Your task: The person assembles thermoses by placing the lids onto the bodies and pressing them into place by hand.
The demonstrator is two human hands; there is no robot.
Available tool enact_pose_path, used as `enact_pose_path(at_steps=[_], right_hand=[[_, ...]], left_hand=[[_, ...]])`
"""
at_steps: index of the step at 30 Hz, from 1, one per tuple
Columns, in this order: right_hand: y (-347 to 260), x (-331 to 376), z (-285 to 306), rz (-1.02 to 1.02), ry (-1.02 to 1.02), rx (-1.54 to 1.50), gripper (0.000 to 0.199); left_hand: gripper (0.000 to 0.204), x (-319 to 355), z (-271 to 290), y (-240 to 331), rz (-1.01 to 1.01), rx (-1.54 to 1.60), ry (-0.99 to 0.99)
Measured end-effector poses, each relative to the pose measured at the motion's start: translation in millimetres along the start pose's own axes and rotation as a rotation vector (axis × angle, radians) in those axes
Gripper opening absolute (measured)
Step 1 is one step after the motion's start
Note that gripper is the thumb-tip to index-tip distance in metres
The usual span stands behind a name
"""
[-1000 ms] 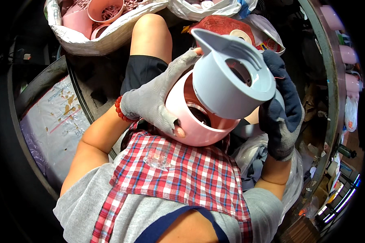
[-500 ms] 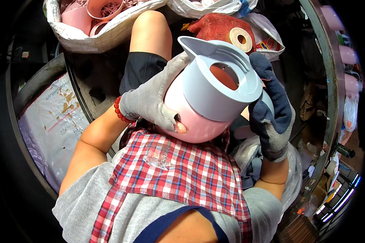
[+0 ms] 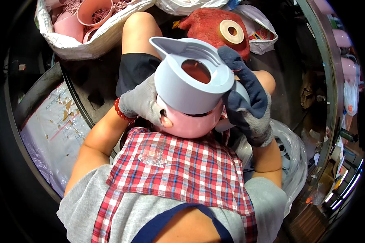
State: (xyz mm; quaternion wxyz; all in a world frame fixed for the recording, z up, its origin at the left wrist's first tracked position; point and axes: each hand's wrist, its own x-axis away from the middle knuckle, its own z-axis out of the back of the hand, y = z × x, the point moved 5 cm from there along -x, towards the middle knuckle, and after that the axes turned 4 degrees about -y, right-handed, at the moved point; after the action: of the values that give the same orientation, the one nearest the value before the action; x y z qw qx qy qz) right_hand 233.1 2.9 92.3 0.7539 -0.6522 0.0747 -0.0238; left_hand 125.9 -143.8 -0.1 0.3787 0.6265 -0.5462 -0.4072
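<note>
On my lap stands a pink jug body (image 3: 186, 126) with a light blue-grey spouted collar (image 3: 182, 91) over its top. The collar has a round hole, through which reddish pink shows. A dark gap lies between collar and body on the right side, so the collar sits unevenly there. My left hand (image 3: 145, 101), in a grey glove with a bare fingertip, is closed round the left side of the body. My right hand (image 3: 249, 103), in a navy and grey glove, is wrapped round the collar's handle, its fingers partly hiding it.
A white woven sack (image 3: 79, 48) with pink jug bodies stands at the far left. Ahead lies a red bag (image 3: 202, 24) with a cream ring (image 3: 232, 31) on it. A clear plastic bag (image 3: 294, 162) of blue-grey parts is by my right arm; a metal frame (image 3: 334, 81) rises at right.
Both hands and the jug have moved to the left. The collar is tilted less, and a dark gap under its right side now shows.
</note>
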Motion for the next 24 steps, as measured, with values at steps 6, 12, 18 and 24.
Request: enact_pose_path(at_steps=[6,12,18,24], right_hand=[[-20.4,-4.3,13.2,-0.038,0.035,-0.067,0.058],[-19.9,5.2,17.3,-0.086,0.141,0.041,0.072],[-22.9,6.1,19.6,-0.027,0.113,0.009,0.060],[-26.4,10.6,21.2,0.056,0.234,0.007,0.059]], left_hand=[[0.126,-3.9,0.7,11.1,-0.012,-0.090,0.060],[0.128,-11.2,-9.9,30.8,-0.171,-0.158,0.070],[0.129,-8.6,-11.4,30.9,-0.220,-0.167,0.062],[0.131,-4.9,-6.0,30.5,-0.243,-0.249,0.072]])
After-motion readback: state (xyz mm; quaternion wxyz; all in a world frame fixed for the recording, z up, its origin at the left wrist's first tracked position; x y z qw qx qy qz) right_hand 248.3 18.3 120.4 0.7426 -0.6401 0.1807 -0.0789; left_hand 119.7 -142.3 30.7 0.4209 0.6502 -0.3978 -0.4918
